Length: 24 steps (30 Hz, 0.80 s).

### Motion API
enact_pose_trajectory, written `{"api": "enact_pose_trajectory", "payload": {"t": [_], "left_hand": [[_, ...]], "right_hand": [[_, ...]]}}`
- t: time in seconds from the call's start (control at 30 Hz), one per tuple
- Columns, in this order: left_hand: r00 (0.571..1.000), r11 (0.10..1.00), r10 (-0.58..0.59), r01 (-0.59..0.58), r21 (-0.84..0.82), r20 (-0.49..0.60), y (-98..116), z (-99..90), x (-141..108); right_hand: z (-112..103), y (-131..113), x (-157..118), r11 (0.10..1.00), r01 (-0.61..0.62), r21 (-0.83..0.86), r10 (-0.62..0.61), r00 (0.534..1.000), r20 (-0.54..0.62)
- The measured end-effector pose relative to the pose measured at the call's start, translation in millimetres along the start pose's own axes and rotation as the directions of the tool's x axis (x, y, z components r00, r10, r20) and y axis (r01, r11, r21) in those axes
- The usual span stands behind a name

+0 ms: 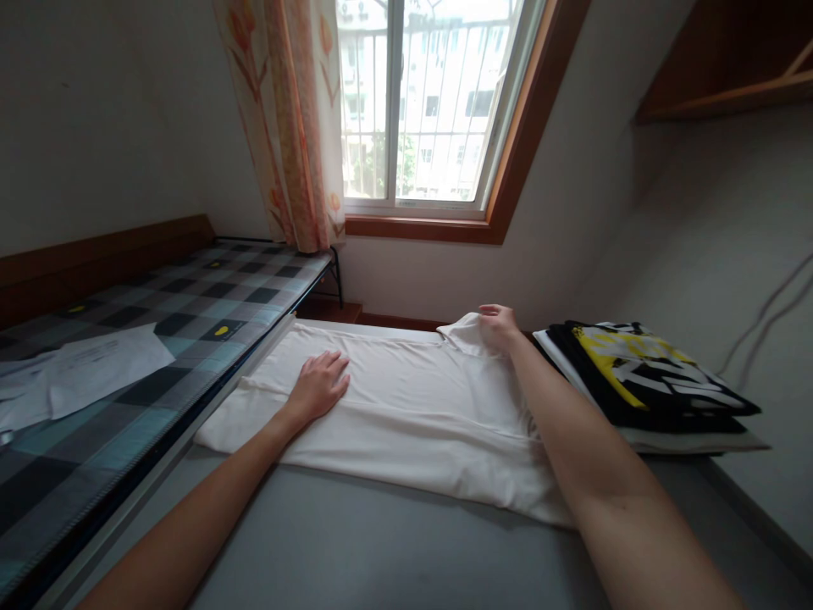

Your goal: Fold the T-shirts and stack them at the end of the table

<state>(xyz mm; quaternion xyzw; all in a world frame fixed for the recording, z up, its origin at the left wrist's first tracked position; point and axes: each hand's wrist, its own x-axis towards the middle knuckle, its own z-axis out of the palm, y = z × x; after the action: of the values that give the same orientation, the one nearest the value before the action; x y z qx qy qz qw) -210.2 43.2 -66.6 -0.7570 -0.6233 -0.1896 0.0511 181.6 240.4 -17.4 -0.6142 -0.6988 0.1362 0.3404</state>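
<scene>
A white shirt (406,381) lies spread lengthwise across the grey tabletop (381,542), its near part folded over in a long strip. Flat on the cloth toward its left end rests my left hand (321,384), fingers stretched out. At the far right corner my right hand (499,324) pinches a lifted piece of the shirt, which looks like a sleeve. My right forearm covers part of the shirt's right end.
Folded clothes (648,373) in black, yellow and white are stacked on the right. To the left stands a bed with a checked mattress (254,271), papers (107,368) lying on it. Behind are a curtain (295,127) and a barred window (438,110).
</scene>
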Motion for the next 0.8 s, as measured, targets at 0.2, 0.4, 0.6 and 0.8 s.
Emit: {"api": "enact_pose_trajectory", "payload": {"t": [0.2, 0.4, 0.6, 0.8], "left_hand": [[1.0, 1.0, 0.005, -0.005, 0.012, -0.003, -2.0, 0.7, 1.2], [1.0, 0.999, 0.002, -0.002, 0.042, -0.001, -0.5, -2.2, 2.1], [1.0, 0.999, -0.005, 0.005, 0.039, 0.007, -0.8, -4.7, 2.6], [1.0, 0.997, -0.01, 0.011, -0.07, 0.017, 17.5, 0.7, 16.1]], "right_hand": [[-54.5, -15.4, -49.5, 0.867, 0.058, 0.496, -0.181, 0.962, 0.204], [-100.0, -11.8, -115.8, 0.953, 0.003, 0.304, -0.225, 0.677, 0.7], [-97.6, 3.0, -125.3, 0.994, -0.102, 0.041, 0.078, 0.919, 0.385], [-58.3, 11.1, -137.3, 0.904, -0.409, 0.125, 0.376, 0.899, 0.226]]}}
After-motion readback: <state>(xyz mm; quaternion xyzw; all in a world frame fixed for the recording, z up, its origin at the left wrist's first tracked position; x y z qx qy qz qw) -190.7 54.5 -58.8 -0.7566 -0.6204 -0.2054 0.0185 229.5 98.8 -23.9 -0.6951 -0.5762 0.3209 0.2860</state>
